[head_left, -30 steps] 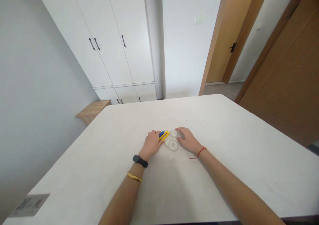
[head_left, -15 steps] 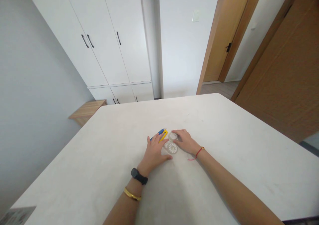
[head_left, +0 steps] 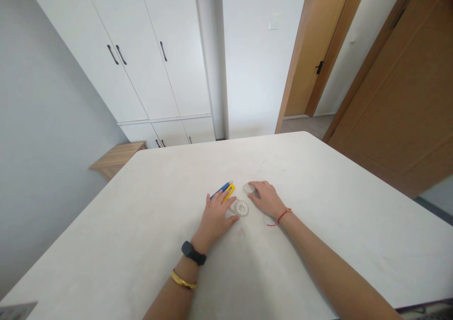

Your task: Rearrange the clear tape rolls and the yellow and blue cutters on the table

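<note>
On the white table lie clear round discs with rings of white dots. My right hand (head_left: 264, 197) has its thumb and fingers closed on the edge of one disc (head_left: 248, 188). Another disc (head_left: 242, 208) rests nearer to me, partly over a further one beside my left thumb and index finger. My left hand (head_left: 216, 216) is spread with its thumb apart, palm down. Its fingertips lie over the near ends of a blue pen-like tool (head_left: 222, 188) and a yellow-handled cutter (head_left: 230, 190).
The white table (head_left: 170, 183) spreads out on all sides of the hands. Beyond it stand a white cabinet (head_left: 141, 84) and a wooden door (head_left: 307, 51). A wooden ledge (head_left: 116, 155) is at the left, and a printed item sits at the near left corner.
My right hand has drawn its disc away from the others, so a gap now shows between them. My left hand stays by the remaining discs and tools. The whole view has shifted slightly.
</note>
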`<state>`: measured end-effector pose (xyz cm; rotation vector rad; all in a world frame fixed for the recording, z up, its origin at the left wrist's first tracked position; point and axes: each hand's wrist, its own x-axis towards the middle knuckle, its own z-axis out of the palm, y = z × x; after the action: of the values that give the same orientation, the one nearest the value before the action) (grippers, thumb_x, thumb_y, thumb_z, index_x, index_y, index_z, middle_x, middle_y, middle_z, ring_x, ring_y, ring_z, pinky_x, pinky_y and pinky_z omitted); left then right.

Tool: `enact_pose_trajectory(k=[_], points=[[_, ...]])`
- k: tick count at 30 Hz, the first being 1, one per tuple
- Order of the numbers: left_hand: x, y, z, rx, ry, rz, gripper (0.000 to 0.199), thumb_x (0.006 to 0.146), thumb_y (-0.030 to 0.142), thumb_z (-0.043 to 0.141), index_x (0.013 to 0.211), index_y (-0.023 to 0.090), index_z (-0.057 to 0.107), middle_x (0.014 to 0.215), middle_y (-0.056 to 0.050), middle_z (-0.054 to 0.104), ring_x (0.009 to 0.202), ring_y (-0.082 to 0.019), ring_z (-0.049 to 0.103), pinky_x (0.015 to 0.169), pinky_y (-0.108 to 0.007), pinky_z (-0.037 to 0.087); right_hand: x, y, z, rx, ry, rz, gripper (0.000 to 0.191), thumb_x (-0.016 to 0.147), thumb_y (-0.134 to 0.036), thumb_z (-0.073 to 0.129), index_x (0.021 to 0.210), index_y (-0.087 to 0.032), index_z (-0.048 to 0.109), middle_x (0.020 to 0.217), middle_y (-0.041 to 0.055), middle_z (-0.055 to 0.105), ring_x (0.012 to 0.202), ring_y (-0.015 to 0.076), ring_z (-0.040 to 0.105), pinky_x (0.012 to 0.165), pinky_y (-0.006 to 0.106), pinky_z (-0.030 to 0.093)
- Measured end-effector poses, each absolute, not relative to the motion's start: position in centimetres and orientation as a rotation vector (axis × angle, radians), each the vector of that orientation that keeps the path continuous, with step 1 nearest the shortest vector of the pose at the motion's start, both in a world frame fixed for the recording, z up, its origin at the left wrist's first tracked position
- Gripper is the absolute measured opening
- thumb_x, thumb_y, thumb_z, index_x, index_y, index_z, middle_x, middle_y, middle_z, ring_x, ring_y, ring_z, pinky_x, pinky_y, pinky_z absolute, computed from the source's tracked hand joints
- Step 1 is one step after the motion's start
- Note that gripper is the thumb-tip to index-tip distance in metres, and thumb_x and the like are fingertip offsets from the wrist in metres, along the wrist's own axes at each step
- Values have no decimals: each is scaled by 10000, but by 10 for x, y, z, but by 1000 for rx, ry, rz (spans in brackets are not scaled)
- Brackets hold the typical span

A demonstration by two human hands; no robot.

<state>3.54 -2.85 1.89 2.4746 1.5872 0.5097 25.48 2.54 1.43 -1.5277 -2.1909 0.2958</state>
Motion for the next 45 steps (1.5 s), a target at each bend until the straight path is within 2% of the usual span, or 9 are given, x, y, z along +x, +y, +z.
enact_pose_trajectory(k=[4,7,9,12,16,25,30,45], points=[[37,-29,17,2491,1568,498,475,827,351,644,1286,300,534,1450,-81,465,1362,-295,352,1097,-655,167,257,26,13,-1498,-2187,320,386,823,-271,613,1204,-215,583,1203,96,645,1125,289,517,944,461,397],[36,-29,18,2486,1570,501,455,835,347,632,1278,304,538,1443,-76,475,1357,-291,361,1095,-658,169,257,22,19,-1369,-2117,276,422,770,-252,663,1178,-180,582,1280,136,574,1176,303,475,994,491,363],[36,-29,19,2481,1567,503,453,838,352,628,1279,301,538,1443,-81,474,1358,-290,361,1097,-654,169,256,18,28,-1204,-2118,329,431,741,-267,700,1144,-168,581,1231,141,575,1134,281,500,987,459,387],[36,-28,21,2466,1556,494,452,841,360,624,1280,296,539,1438,-85,480,1358,-283,363,1103,-637,172,252,9,39,-1015,-2250,535,514,666,-337,786,1107,-179,574,1085,98,603,983,239,561,884,396,463],[36,-29,23,2435,1545,478,461,844,354,618,1292,293,529,1439,-77,480,1353,-280,369,1103,-626,182,243,2,39,-1031,-2379,625,611,544,-340,866,1063,-177,588,1036,84,605,973,255,564,859,391,468],[35,-26,22,2417,1511,476,429,864,300,579,1290,276,540,1403,-83,521,1347,-261,378,1119,-592,177,244,7,30,-1067,-2250,665,449,642,-233,773,1056,-185,606,963,56,619,859,204,580,806,349,478],[35,-26,22,2408,1496,495,395,883,262,539,1278,253,552,1363,-81,561,1339,-249,395,1122,-581,185,256,26,26,-1236,-1995,491,381,708,-225,680,1078,-155,623,1002,89,594,921,223,578,864,379,471],[32,-25,21,2384,1485,554,372,888,283,526,1256,261,575,1334,-75,586,1311,-249,439,1132,-533,211,261,47,12,-1240,-2058,510,445,690,-212,647,1131,-159,640,1088,110,638,1016,255,573,939,431,444]])
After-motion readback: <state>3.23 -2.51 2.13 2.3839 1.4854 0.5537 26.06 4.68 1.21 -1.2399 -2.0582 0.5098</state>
